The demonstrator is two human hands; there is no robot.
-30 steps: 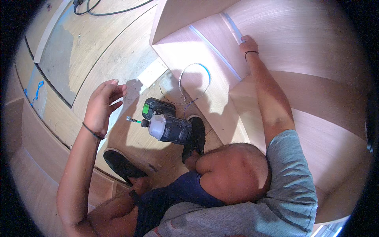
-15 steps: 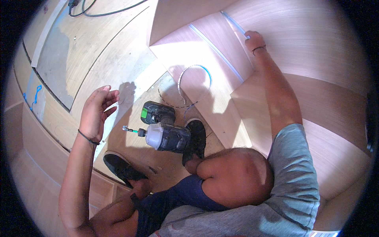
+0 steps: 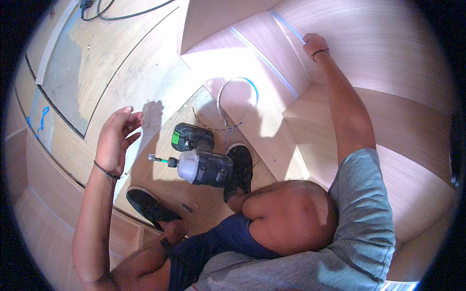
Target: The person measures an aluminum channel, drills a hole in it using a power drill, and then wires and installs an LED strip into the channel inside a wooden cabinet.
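Away from the thin groove in the wooden panel [image 3: 378,53], the right hand [image 3: 315,45] had moved slightly right since the earlier frame, carrying one end of the pale blue strip [image 3: 287,24] with it. I saw its grip closed on that near end, while the strip's far end met the panel near the groove's top. I could see a second strip [image 3: 264,58] lying parallel, to the left. The left hand [image 3: 117,133] hung over the floor [image 3: 109,92], its grip relaxed, fingers loosely curled around nothing. I had the power drill [image 3: 206,168] nearby, overlapping the right shoe [image 3: 240,162] from my view; a thin looped cord [image 3: 219,99] curved just beyond it.
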